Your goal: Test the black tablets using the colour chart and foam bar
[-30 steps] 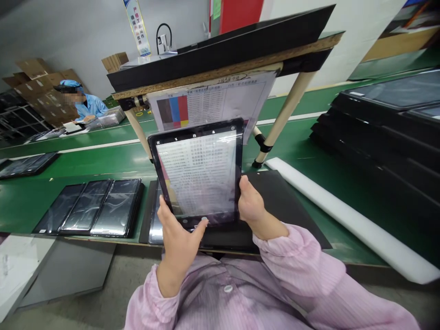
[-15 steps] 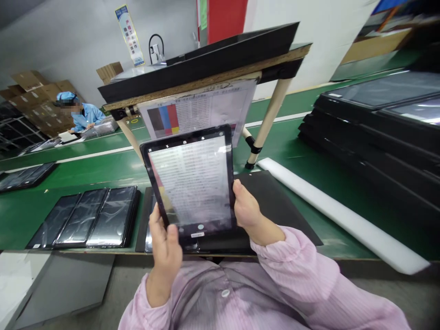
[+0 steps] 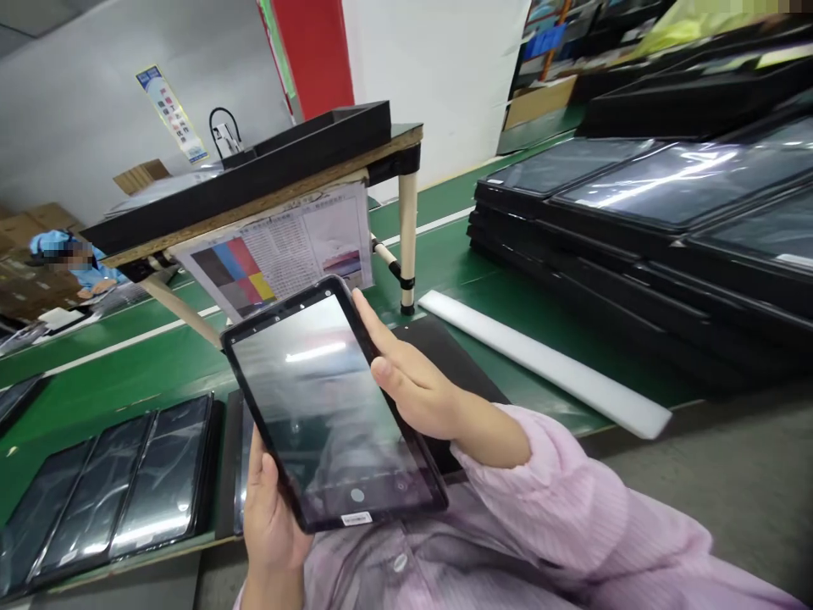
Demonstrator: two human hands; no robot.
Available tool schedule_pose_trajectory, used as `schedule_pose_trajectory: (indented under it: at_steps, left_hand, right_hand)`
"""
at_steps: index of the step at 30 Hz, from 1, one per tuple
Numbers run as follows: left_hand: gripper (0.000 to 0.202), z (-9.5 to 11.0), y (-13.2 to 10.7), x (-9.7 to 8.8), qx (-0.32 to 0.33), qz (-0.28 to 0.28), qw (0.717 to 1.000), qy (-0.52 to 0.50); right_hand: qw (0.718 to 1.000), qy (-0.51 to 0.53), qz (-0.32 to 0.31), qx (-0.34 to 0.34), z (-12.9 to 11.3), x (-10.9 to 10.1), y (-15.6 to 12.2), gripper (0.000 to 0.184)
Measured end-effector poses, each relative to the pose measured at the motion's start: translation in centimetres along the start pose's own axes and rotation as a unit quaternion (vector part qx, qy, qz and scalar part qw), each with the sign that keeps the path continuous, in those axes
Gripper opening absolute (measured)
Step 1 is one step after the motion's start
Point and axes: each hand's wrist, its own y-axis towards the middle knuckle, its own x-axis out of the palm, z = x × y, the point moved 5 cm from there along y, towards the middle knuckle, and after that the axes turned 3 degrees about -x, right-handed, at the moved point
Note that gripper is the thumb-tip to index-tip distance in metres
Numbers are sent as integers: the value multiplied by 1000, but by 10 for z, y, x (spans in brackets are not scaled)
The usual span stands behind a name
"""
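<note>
A black tablet [image 3: 318, 398] is held up between my two hands, tilted, its screen facing me with a pale blurred picture and a round button near the lower edge. My left hand [image 3: 273, 508] grips its lower left edge, the thumb at the front. On the right edge, my right hand [image 3: 419, 381] clasps the frame with its thumb by the screen; its other fingers are partly hidden. Behind the tablet, a printed sheet [image 3: 285, 246] with colour blocks hangs below a raised shelf [image 3: 254, 182]. A black mat [image 3: 457, 356] lies beneath on the green bench.
Wrapped tablets [image 3: 127, 483] lie in a tray at the left. A white foam strip [image 3: 539, 360] rests on the bench right of the mat. Stacked black trays of tablets [image 3: 666, 186] rise at the right. A co-worker in blue [image 3: 89, 263] sits at the far left.
My view has swung to the right. The tablet is now lower and more tilted, and my right hand has slid up along its edge. The screen's text picture has become a blur with a bright reflection.
</note>
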Motion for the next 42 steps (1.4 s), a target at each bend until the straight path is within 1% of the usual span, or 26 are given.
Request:
schedule_pose_trajectory:
  at_steps: [3,5,7,8,9,10,12,13,14,17,18,20,21,22,23,24,25,26,28,30,31,34,36,39,41,42]
  left_hand:
    - [55,-6,-5,7,-23,-2,1000,9]
    - [54,-9,-11,14,-44,17,999,13]
    - [53,-14,-15,26,-66,25,997,11]
    - [53,-17,-16,34,-77,21,997,9]
    - [52,-20,-16,42,-89,13,996,10]
    - [52,-25,-15,50,-103,6,995,15]
    - [51,-34,-10,60,-126,1,991,47]
    - [50,-39,-6,62,-130,2,989,76]
    - [50,-43,-2,62,-130,1,985,113]
    - [59,-50,2,57,-105,-31,963,247]
    - [62,-48,1,54,-85,-52,953,288]
    - [63,-39,-6,49,-21,-100,934,342]
    - [62,-30,-10,46,21,-116,926,359]
    - [61,-20,-13,41,66,-122,917,373]
    - [59,-8,-15,35,109,-115,906,392]
    - [56,4,-15,27,149,-99,890,420]
    - [53,15,-14,20,188,-79,866,457]
    - [49,26,-13,12,224,-58,833,503]
    - [42,43,-7,-1,274,-25,753,597]
    - [39,55,-1,-11,292,-3,678,675]
    - [39,60,2,-15,293,8,646,705]
    - [39,66,11,-20,277,33,572,771]
    - [38,64,18,-22,260,37,542,798]
    - [39,56,26,-26,232,20,516,825]
    - [39,53,27,-28,243,15,514,823]
    - [39,53,26,-29,257,20,520,814]
  right_hand:
    - [1000,-27,6,0,7,-10,-2,73]
    - [999,-26,14,31,20,-14,-7,73]
    - [996,19,38,78,36,-17,-12,75]
    - [990,65,63,109,46,-19,-14,76]
    - [977,124,92,145,56,-20,-17,77]
    - [957,183,127,185,68,-21,-19,79]
    - [907,273,189,261,91,-21,-25,79]
    - [887,291,208,292,101,-20,-28,79]
    - [879,287,214,314,111,-20,-30,79]
    - [894,212,199,343,129,-25,-37,84]
    - [903,180,193,338,131,-28,-39,86]
    - [936,93,165,297,122,-34,-42,83]
    - [955,31,129,266,113,-34,-43,77]
    - [969,-47,73,231,103,-32,-43,67]
    - [972,-127,8,197,93,-27,-45,57]
    - [964,-198,-55,168,84,-20,-47,51]
    - [951,-252,-102,147,79,-13,-49,47]
    - [937,-295,-136,131,76,-7,-52,46]
    - [917,-345,-169,110,76,4,-56,46]
    - [908,-367,-175,101,81,10,-59,46]
    - [908,-373,-166,98,83,11,-60,46]
    - [918,-375,-94,86,84,5,-62,47]
    - [924,-370,-45,88,82,-1,-66,48]
    - [924,-367,-27,108,79,-4,-76,47]
    - [918,-376,-28,124,77,-6,-83,45]
    - [914,-383,-26,131,76,-8,-85,45]
